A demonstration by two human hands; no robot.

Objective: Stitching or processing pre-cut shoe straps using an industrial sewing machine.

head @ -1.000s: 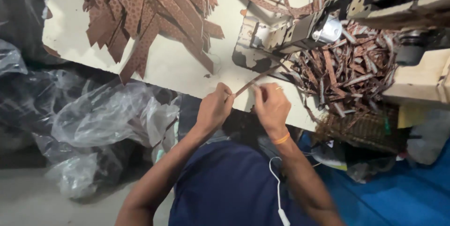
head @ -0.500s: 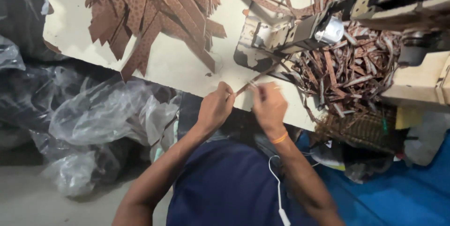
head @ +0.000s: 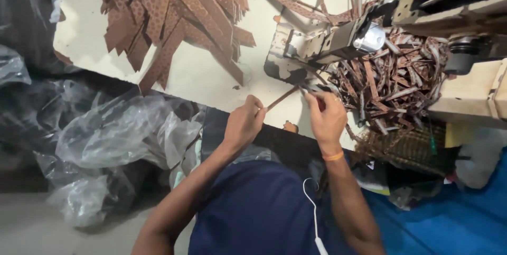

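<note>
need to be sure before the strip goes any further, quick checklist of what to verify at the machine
1. Left hand pinches the near end of the thin brown strip: ok.
2. Right hand grips the strip's far end beside the machine: ok.
3. Strip runs straight between the hands: ok.
4. Fingers clear of the machine's working point: cannot tell, hidden.
5. Finished strips pile clear of the feed path: not ok, it crowds the right hand.
6. Flat patterned strips within reach on the table: ok.

The left hand (head: 244, 124) and right hand (head: 326, 118) are edging slightly up the tabletop (head: 206, 75) toward the machine (head: 327, 46), and the thin brown strip (head: 282, 97) pinched between them is flattening a little, its far end nearing the machine's foot.
</note>
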